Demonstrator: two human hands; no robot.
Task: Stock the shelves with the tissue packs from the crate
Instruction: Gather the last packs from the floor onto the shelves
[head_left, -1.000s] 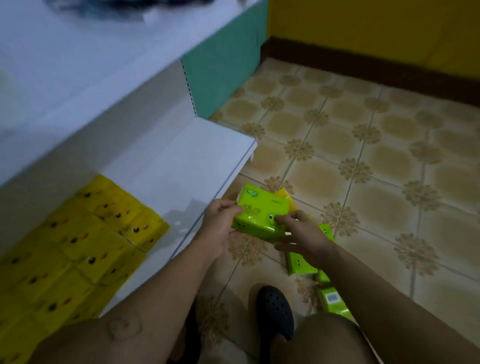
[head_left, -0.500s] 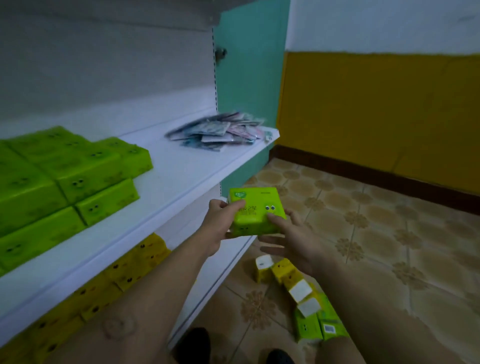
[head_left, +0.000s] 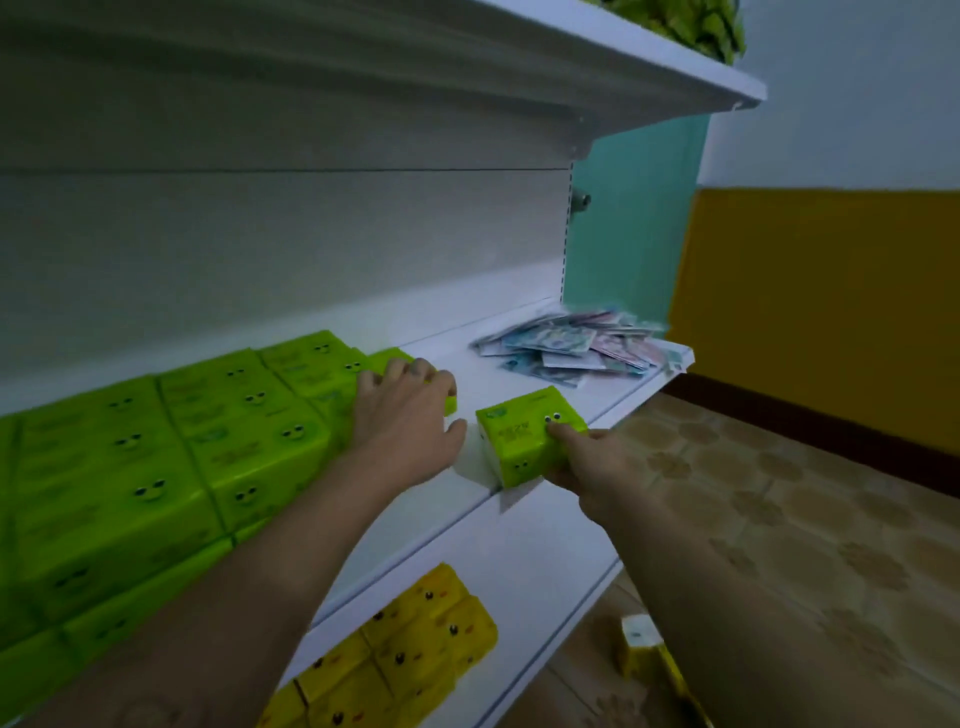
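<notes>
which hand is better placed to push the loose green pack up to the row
Right. The right hand grips the loose green pack at the front edge of the shelf; the left hand rests on the stacked green packs, gripping nothing.

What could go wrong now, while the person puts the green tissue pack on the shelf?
The green tissue pack in the right hand sits at the front edge of the middle shelf; released there, it may fall off. The left hand rests on the stacked green packs; a push could disturb that row.
</notes>
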